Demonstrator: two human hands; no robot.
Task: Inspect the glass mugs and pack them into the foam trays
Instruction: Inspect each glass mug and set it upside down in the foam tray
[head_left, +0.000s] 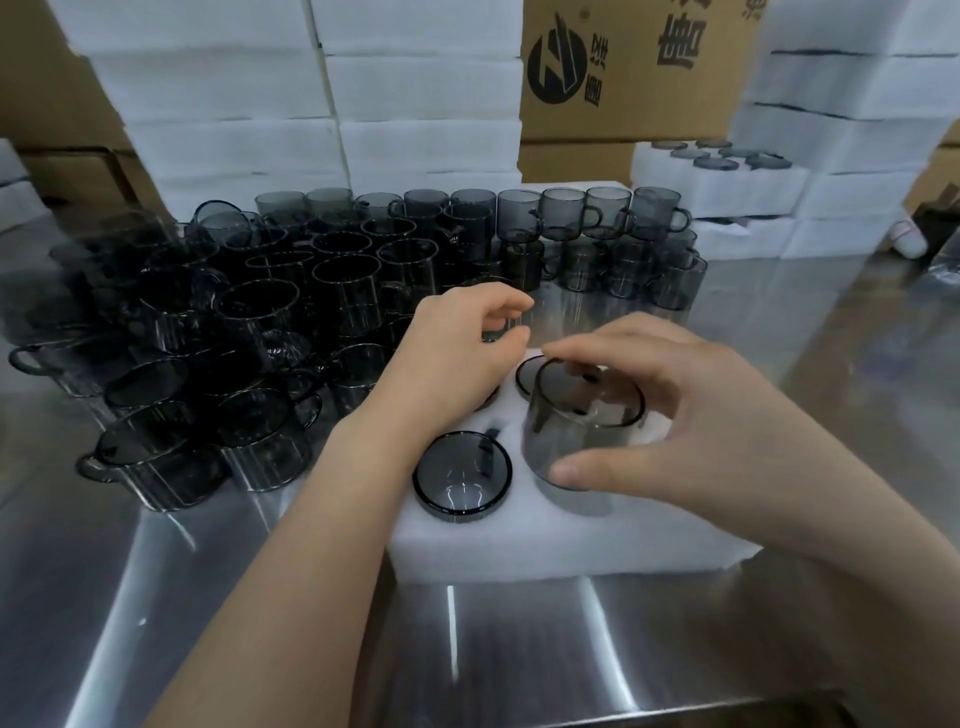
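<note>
Glass mug stands upright, part-way into the near right pocket of the foam tray. Your right hand clasps it, thumb low on the wall and fingers over the rim, apparently to steer it down square. The neighbouring mug is fully seated. Your left hand curls at the tray's far side; whether it holds anything cannot be determined.
</note>
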